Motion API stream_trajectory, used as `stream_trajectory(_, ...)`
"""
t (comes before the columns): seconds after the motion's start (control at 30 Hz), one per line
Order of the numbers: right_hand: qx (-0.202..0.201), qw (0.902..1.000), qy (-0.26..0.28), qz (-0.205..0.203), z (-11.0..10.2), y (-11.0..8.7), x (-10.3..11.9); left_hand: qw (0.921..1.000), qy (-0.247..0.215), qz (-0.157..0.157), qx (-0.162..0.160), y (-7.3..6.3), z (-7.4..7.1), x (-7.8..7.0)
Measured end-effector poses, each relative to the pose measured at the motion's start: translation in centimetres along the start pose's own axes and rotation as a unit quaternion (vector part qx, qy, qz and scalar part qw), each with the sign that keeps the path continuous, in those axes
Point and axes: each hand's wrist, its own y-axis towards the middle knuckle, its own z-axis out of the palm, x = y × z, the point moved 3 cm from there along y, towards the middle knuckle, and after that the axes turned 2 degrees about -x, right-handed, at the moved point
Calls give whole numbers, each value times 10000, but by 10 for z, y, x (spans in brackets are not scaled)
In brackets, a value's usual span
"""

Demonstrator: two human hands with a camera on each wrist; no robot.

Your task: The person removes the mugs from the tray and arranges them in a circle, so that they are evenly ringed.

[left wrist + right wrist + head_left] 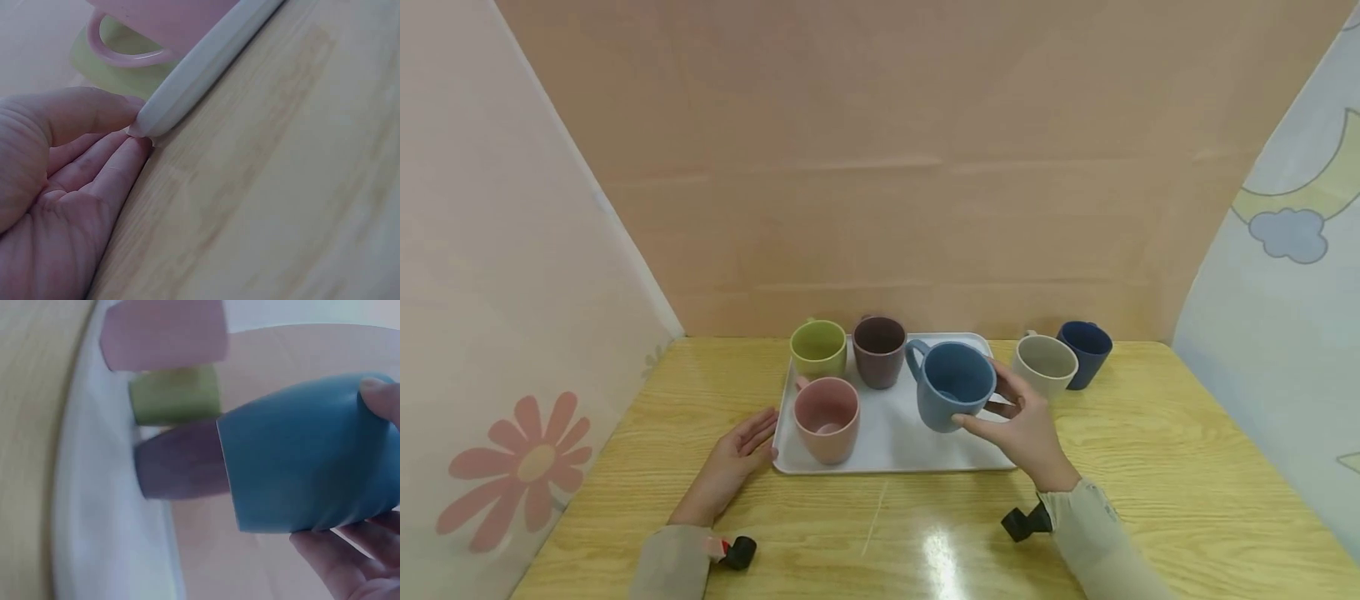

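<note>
My right hand [1026, 421] grips a blue mug [942, 408] by its side, thumb on the near wall and fingers round the far side. The mug is raised over the right part of a white tray [902, 446], its handle pointing left; the right wrist view shows its base [228, 478] apart from the tray. With thumb and fingertips, my left hand [737, 458] pinches the tray's left edge [181, 94]. A pink mug [827, 433], a green mug [818, 358] and a purple mug [880, 367] stand upright on the tray.
Right of the tray, a cream mug [1043, 379] and a dark blue mug [1088, 367] stand on the wooden table [1180, 467]. A tan backdrop [925, 208] rises behind the table, with patterned panels at the left [490, 292] and right [1285, 350].
</note>
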Motion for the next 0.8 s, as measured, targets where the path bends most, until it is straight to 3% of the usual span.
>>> stream_trajectory(0.37,-1163,9896,-711,-458,-65,-1,22,9999,-9,-115,-25,-1,-2,2)
stream_trajectory(0.53,-1649,9808,-1014,-232,-96,-6,24,10000,1,-87,-9,0,-1,1)
stream_trajectory(0.8,-2403,9605,-1279,575,-143,-12,18,10000,-23,-59,38,0,0,-1)
